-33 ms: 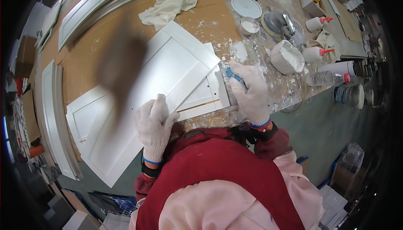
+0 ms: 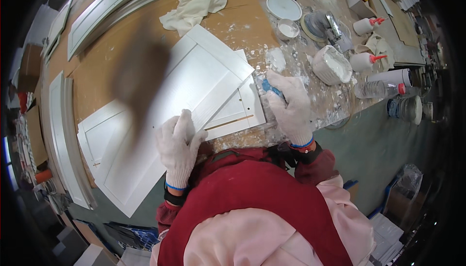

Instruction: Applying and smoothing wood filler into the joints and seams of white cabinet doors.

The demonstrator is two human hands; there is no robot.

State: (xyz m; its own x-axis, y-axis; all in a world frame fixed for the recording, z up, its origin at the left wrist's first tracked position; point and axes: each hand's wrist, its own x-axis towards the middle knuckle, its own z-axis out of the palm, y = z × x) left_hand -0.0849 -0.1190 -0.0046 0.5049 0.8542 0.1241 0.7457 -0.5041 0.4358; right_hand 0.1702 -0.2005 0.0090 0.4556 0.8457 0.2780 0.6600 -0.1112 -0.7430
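Observation:
Two white framed cabinet-door panels lie crossed on the worktable. My left hand (image 2: 177,142), in a white knit glove, rests on the near edge of the upper panel (image 2: 194,79); its fingers lie on the surface and its thumb is spread apart. Beneath it, the lower panel (image 2: 247,101) shows small dark holes and a brown slot near its edge. My right hand (image 2: 292,103), also gloved, is closed around a small blue object (image 2: 271,88) just right of the panels; most of that object is hidden, so its kind is unclear.
A crumpled cloth (image 2: 194,6) lies beyond the panels. At right stand a white-crusted tub (image 2: 332,66), a sander (image 2: 320,26), red-tipped squeeze bottles (image 2: 364,62) and a plastic bottle (image 2: 378,90). More panels (image 2: 65,135) stack at left. A dark blur (image 2: 141,69) covers part of the view.

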